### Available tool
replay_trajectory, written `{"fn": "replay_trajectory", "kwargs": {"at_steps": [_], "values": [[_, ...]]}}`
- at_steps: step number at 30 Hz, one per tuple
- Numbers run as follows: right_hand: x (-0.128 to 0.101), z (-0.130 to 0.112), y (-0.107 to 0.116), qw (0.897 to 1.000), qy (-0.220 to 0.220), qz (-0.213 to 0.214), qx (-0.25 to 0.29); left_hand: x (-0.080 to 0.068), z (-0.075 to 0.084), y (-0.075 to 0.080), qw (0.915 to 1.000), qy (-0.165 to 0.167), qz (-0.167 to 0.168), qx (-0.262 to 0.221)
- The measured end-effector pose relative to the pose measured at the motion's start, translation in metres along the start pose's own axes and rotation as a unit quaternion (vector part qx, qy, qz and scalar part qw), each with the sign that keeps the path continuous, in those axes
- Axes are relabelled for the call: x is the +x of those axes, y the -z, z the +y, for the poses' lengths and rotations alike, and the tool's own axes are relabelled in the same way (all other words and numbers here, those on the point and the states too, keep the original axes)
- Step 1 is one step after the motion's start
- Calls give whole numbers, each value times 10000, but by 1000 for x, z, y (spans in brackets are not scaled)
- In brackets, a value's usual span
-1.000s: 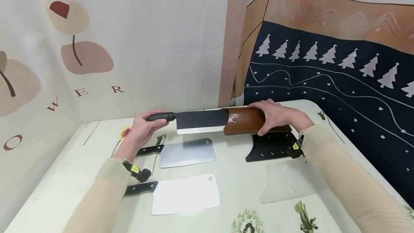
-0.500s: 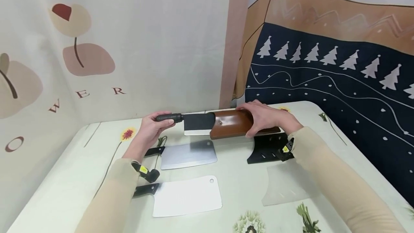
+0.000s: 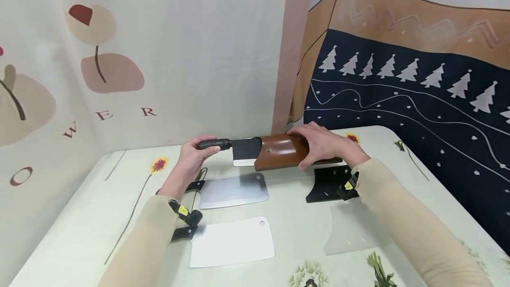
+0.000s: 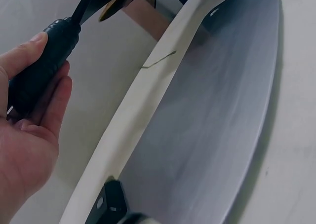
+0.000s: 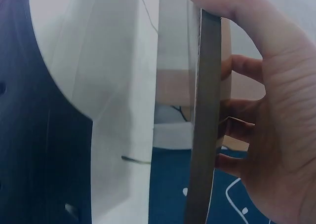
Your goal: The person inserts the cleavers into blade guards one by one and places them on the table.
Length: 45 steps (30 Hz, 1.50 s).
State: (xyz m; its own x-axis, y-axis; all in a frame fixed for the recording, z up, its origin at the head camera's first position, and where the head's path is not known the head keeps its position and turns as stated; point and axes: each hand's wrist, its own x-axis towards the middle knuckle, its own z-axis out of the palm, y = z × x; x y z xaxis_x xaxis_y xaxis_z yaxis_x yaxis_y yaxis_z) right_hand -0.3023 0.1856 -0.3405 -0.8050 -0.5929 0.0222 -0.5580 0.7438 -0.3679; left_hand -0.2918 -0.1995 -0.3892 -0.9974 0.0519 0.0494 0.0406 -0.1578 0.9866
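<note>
My left hand (image 3: 189, 160) holds the black handle (image 4: 47, 61) of a cleaver (image 3: 244, 149) with a dark blade and a bright lower edge. Its front part sits inside a brown sheath (image 3: 276, 149), and a short stretch of blade near the handle shows. My right hand (image 3: 322, 143) grips the sheath's far end, thumb on the near side. Seen from the right wrist, the thumb and fingers hold the sheath's narrow edge (image 5: 205, 110). Both things are raised over the back of the table. Where the blade's tip lies inside the sheath is hidden.
Two silver cleavers, one farther back (image 3: 235, 189) and one nearer (image 3: 232, 243), lie flat with black handles to the left. A black blade guard (image 3: 324, 185) and a translucent guard (image 3: 348, 231) lie at right. A curtain (image 3: 207, 79) hangs behind the table (image 3: 295, 216).
The brown sheath has moved left over the dark blade, while my left hand with the cleaver has shifted right. Much less of the blade shows now than a second ago.
</note>
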Motion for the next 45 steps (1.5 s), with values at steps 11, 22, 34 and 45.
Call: {"fn": "replay_trajectory", "kwargs": {"at_steps": [11,22,34,45], "values": [[10,-7,-5,9994,228,265,-51,7,-2,-17,9989,-92,98,444],[23,-6,-13,9991,186,371,-49,13,-12,-29,9992,-88,225,311],[29,11,-23,9993,263,219,-179,23,-20,-38,9921,86,37,1248],[49,24,-31,9999,21,-129,-78,42,-30,-28,9785,409,-202,2011]]}}
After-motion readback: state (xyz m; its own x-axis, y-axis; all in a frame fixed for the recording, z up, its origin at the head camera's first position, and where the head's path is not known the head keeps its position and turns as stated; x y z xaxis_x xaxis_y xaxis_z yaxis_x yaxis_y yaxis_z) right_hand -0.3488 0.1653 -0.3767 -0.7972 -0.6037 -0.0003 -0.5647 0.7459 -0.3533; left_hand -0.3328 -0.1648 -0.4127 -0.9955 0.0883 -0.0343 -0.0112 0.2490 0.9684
